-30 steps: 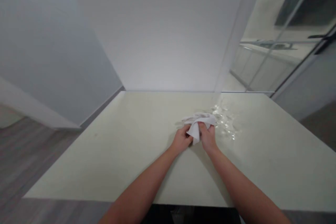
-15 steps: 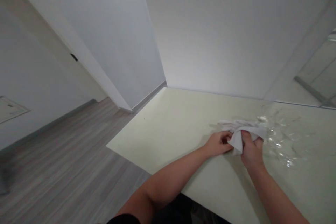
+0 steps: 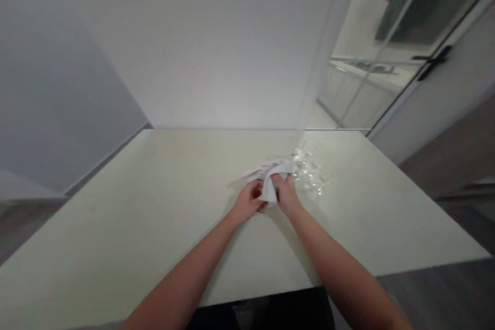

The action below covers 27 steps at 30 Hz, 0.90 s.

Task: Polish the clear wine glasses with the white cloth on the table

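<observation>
A crumpled white cloth (image 3: 266, 170) is bunched between my hands, just above or on the pale tabletop. My right hand (image 3: 285, 193) grips it from the right, thumb pressed on the folds. At the cloth's left lower edge, my left hand (image 3: 249, 200) is closed with its fingers curled; whether it pinches the cloth or something clear under it is hidden. Just beyond my right hand lies a cluster of clear, shiny objects (image 3: 307, 171), see-through like glass or thin plastic, their shapes too blurred to tell.
The pale table (image 3: 174, 206) runs up to a white wall (image 3: 216, 62) at the back. At the right stand a glass panel (image 3: 356, 82) and a door with a black handle (image 3: 435, 62). Grey floor (image 3: 429, 294) shows past the table's edges.
The view has swung to the right, bringing the glass panel and door into sight. Both hands stay at the white cloth in much the same pose.
</observation>
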{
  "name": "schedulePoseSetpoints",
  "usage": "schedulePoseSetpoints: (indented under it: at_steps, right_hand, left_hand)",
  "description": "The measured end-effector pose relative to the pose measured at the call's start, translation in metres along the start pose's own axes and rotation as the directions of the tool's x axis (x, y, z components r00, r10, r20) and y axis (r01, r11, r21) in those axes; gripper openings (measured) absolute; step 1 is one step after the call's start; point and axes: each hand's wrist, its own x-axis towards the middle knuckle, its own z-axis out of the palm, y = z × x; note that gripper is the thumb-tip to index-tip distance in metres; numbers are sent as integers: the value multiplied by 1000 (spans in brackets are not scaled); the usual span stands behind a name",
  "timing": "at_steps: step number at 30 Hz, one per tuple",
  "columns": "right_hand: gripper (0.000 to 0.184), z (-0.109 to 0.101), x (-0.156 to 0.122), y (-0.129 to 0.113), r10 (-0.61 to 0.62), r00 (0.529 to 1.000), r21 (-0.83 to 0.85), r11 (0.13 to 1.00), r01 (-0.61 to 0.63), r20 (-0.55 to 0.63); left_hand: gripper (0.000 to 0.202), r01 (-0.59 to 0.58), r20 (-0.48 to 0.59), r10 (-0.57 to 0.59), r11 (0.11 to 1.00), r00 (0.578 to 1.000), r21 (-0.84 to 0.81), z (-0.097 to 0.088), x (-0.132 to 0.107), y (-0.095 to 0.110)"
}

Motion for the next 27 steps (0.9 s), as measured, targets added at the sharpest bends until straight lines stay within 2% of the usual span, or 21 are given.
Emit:
schedulePoseSetpoints:
  at_steps: [2,4,6,8,10,15,20,22,27]
  right_hand:
    - [42,2,4,7,-14,999,-11,1000,14,-36]
    - [40,2,6,12,-9,1000,3,1000,9,-7]
    - [36,0,7,14,-29,999,15,999,28,28]
    - [34,-1,6,11,-58,993,42,998,54,98]
    - [32,-3,5,7,-42,986,98,995,26,163]
    - [31,-2,6,-1,18,984,159,986,-46,177]
    - [32,-1,6,0,22,988,127,991,-42,152]
    - [32,0,5,1,5,990,103,994,-20,141]
    - [31,2,7,6,-72,995,114,991,64,64]
  left_hand:
    - [38,-53,-125,61,996,990,65,0,2,2]
    - [36,-18,-152,30,997,988,80,-1,2,3]
    - [38,33,-101,-30,999,994,19,-1,2,4]
    - [40,87,-5,-87,995,996,-54,-2,0,7]
    - [40,147,78,-140,984,987,-96,-1,-2,10]
    - [44,212,105,-202,972,974,-102,-1,-5,11]
    - [49,187,119,-175,978,977,-96,-3,-2,1]
    - [49,152,88,-147,986,985,-62,-4,1,-2]
    - [38,-44,-3,46,978,999,204,-5,4,6]
